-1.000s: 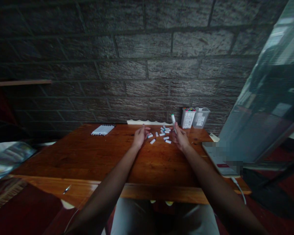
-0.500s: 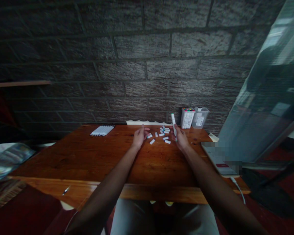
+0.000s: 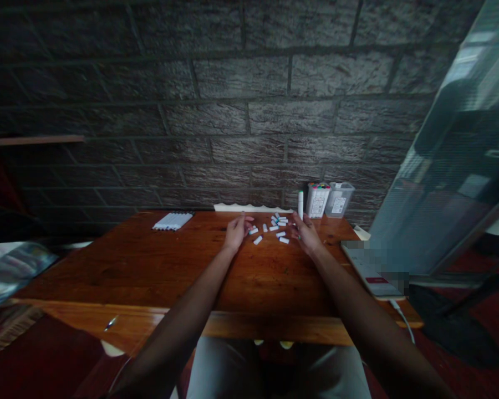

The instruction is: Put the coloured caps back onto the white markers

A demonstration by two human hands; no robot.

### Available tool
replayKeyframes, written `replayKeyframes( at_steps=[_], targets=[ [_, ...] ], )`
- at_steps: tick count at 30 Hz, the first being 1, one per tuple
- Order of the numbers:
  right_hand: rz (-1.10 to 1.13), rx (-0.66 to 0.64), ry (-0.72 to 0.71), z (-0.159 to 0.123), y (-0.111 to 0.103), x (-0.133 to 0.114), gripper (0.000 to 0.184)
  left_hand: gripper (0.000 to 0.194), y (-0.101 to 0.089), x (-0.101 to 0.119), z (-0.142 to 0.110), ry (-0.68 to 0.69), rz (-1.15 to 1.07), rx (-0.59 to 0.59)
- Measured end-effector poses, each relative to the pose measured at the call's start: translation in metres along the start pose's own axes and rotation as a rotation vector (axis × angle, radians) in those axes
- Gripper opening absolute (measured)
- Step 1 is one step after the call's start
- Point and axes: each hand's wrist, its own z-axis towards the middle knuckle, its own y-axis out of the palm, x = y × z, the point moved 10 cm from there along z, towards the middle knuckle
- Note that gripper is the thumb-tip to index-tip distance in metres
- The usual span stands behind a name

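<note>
My right hand (image 3: 307, 235) is closed around a white marker (image 3: 300, 205) with a green tip end pointing up; the hand covers its lower part. To the left, my left hand (image 3: 235, 233) rests over the table with fingers loosely apart, nothing seen in them. A short white marker cap (image 3: 253, 230) lies right by its fingertips. Between my hands several white caps are scattered on the wood, among them a cap (image 3: 258, 240) in front and a cap (image 3: 284, 240) nearer the right hand.
A clear box (image 3: 317, 200) filled with markers stands at the back right beside another clear box (image 3: 339, 199). Several uncapped-looking white markers (image 3: 173, 220) lie in a row at the back left. A laptop (image 3: 374, 269) with a cable sits on the right of the wooden table (image 3: 162, 266).
The marker in my right hand has swung from leaning left to nearly upright, its green end moving right. My left hand and the caps stay where they were.
</note>
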Motion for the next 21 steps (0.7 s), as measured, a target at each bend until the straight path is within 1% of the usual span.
replayKeyframes(
  at_steps=[4,8,10,14,16,19,21],
  targets=[
    [0.003,-0.046,0.024,0.001,0.003,0.000,0.054,0.064,0.000,0.001,-0.001,-0.001,0.008,0.000],
    [0.013,-0.056,-0.006,0.000,0.005,-0.003,0.046,0.065,0.000,0.000,-0.001,-0.004,0.017,0.001],
    [0.038,-0.057,0.009,0.000,0.006,-0.002,0.043,0.065,0.000,0.000,0.000,-0.004,0.012,-0.003],
    [0.063,-0.068,0.055,0.000,0.006,0.002,0.047,0.064,0.000,0.000,0.000,0.006,0.008,-0.004],
    [0.040,-0.062,0.019,0.002,0.003,0.000,0.046,0.063,0.000,0.000,0.000,0.007,0.010,-0.004],
    [-0.017,-0.024,-0.071,0.007,-0.005,-0.004,0.038,0.063,0.001,0.000,0.001,0.014,0.023,-0.008],
    [-0.057,0.005,-0.097,0.012,-0.012,-0.002,0.033,0.063,0.001,-0.001,0.001,0.019,0.035,-0.011]
  ],
)
